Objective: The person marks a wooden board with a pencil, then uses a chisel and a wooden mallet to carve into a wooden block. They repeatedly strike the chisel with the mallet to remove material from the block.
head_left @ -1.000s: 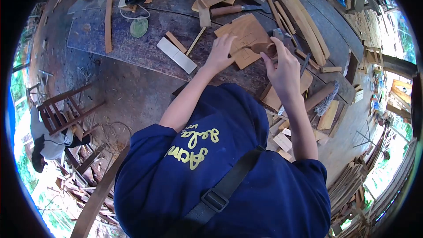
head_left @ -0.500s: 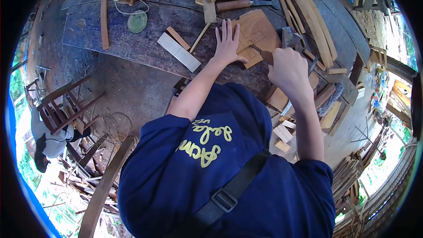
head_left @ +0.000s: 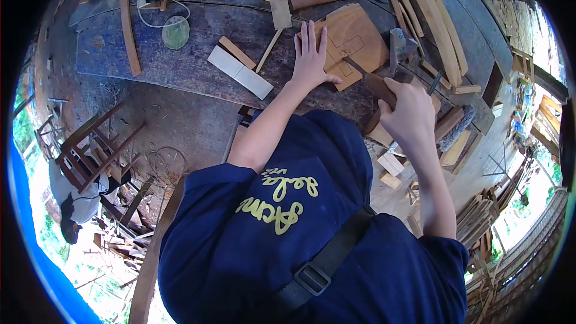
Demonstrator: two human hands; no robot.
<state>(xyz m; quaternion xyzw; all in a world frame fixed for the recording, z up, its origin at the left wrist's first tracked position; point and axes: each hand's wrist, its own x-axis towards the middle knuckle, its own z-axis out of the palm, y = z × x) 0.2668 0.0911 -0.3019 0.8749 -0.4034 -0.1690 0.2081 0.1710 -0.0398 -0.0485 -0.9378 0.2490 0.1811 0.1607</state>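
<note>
A wooden block (head_left: pixel 366 39) with pencilled outlines lies on the dark workbench (head_left: pixel 198 54). My left hand (head_left: pixel 309 63) rests on its left edge with the fingers spread. In my right hand (head_left: pixel 411 108) is the wooden handle of a chisel (head_left: pixel 379 87); the fingers are wrapped round it. The chisel's blade slants up and left, its tip at the marked lines on the block, beside some small chips. A larger mallet-like or chisel tool with a wooden handle (head_left: pixel 317 0) lies beyond the block.
A pale wood strip (head_left: pixel 240 72) and a green disc (head_left: pixel 176 32) lie to the left. A metal plane-like tool (head_left: pixel 401 45) and long curved boards (head_left: pixel 429 18) are at the right. Another person (head_left: pixel 75 195) is at the far left, near a wooden frame (head_left: pixel 99 144).
My right hand has moved right and down, and more of the chisel's handle and blade shows. My left hand stays on the block. The view has shifted slightly.
</note>
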